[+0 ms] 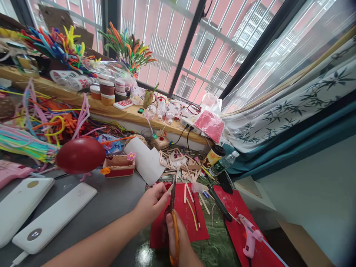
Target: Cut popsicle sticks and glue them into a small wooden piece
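My left hand (152,200) is closed in a pinch on a thin wooden craft stick (170,188), whose end pokes out beside the blades. In my right hand (179,237) is a pair of scissors (175,237) with orange handles, its blades pointing up and away from me. The stick's tip is at the blades; I cannot tell whether they have cut into it. Both hands are over a red sheet (200,226), on which loose craft sticks (185,193) and a bent pale strip (192,214) lie to the right.
A pink glue gun (250,237) rests on another red sheet (232,207) at right. A water bottle (224,163) and a dark-lidded cup (213,157) stand behind. A heap of sticks (186,167) lies ahead. Leftward are a red balloon (80,155), a small decorated box (119,166) and white power banks (55,213).
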The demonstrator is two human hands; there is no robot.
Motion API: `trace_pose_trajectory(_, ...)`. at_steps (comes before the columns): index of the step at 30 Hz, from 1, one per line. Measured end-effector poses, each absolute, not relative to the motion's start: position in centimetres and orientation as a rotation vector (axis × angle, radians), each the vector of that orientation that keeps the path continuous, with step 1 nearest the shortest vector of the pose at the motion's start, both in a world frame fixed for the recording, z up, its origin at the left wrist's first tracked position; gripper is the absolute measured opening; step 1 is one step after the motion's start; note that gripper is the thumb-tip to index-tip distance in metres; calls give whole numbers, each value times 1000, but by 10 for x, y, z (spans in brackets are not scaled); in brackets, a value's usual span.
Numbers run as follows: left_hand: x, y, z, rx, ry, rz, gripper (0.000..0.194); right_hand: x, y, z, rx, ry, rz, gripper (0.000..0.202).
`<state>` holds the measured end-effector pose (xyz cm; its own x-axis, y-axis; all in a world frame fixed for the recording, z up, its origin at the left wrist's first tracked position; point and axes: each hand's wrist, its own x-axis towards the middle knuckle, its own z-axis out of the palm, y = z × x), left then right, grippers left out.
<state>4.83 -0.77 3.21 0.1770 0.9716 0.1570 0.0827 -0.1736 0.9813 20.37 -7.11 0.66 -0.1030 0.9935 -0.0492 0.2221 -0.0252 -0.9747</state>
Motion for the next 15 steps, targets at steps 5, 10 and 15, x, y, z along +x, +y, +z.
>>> trace_pose_trajectory(5, 50, -10, 33, 1430, 1021, 1170, 29, 193, -72, 2, -1334, -1312, 1201, 48)
trace_pose_trajectory(10, 49, -9, 31, 1428, 1047, 1173, 31, 189, -70, -1, -1302, -1219, 1240, 45)
trace_pose_trajectory(15, 48, -9, 32, 1310, 965, 1240, 33, 189, -64, -4, -1325, -1104, 1289, 52)
